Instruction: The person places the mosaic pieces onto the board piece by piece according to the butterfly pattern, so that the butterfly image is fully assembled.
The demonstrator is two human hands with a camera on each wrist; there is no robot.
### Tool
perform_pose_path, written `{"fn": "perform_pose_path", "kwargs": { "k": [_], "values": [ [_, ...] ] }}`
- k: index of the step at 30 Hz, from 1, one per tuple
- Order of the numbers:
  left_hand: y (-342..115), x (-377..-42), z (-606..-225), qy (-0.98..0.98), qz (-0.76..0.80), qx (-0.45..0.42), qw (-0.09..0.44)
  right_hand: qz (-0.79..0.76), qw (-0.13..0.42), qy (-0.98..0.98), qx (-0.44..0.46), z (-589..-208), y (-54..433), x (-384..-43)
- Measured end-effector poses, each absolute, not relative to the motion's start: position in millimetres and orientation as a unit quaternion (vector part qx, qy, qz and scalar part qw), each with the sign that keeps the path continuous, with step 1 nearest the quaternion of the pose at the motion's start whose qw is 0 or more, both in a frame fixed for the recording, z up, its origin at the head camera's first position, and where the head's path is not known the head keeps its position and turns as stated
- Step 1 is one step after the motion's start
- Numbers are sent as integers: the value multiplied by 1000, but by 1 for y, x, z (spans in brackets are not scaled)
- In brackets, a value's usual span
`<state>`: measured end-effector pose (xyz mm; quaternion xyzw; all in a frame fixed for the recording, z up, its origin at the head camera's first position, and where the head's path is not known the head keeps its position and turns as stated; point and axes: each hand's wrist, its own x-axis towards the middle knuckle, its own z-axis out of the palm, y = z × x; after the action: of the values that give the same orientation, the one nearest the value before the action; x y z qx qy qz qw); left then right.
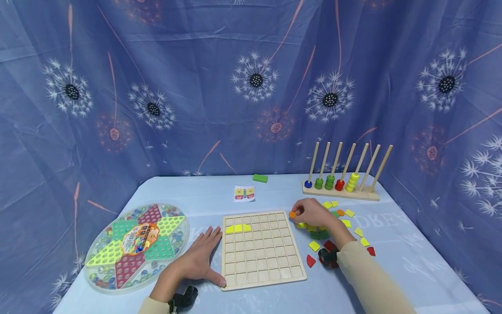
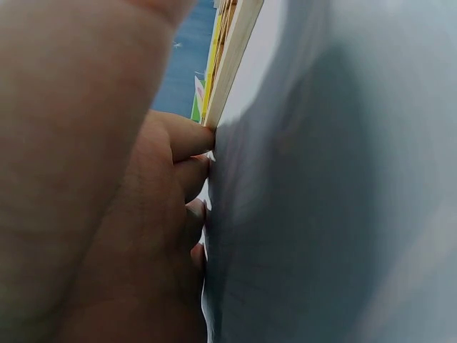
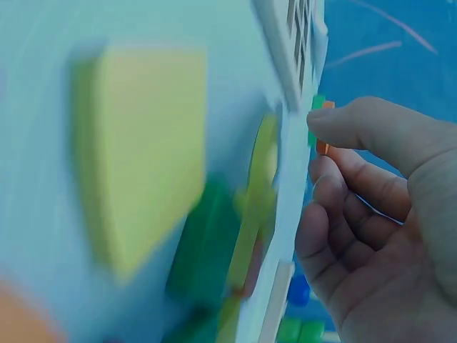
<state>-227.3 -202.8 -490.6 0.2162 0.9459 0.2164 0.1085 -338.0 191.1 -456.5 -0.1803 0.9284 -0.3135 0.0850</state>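
A square wooden grid board [image 1: 264,261] lies on the table, with three yellow pieces [image 1: 238,228] side by side in its upper left cells. Spread along the board's left side is my left hand [image 1: 199,258], its thumb at the lower left corner and its fingers near the edge. My right hand [image 1: 313,214] pinches a small orange disc [image 1: 292,214] between thumb and forefinger, just off the board's upper right corner. The right wrist view shows the same orange piece [image 3: 328,118] edge-on at the fingertips. Below that hand lie loose yellow, green and red pieces [image 1: 314,246].
A round marble game board [image 1: 111,257] in a clear case lies at the left. Behind the grid board are a pattern card [image 1: 244,193] and a green block [image 1: 260,178]. A wooden peg stand [image 1: 341,192] with coloured beads stands at the back right.
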Motion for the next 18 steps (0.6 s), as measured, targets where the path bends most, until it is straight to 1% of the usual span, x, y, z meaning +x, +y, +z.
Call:
{"fn": "perform_pose_path", "kwargs": {
  "k": [11,18],
  "values": [
    [-203,-227,-489,948,217,205,110,-301,87,913,-262,-457,139,-335],
    [-203,-229,-492,945,218,212,116,-297,105,903,-292,-460,113,-332]
  ]
}}
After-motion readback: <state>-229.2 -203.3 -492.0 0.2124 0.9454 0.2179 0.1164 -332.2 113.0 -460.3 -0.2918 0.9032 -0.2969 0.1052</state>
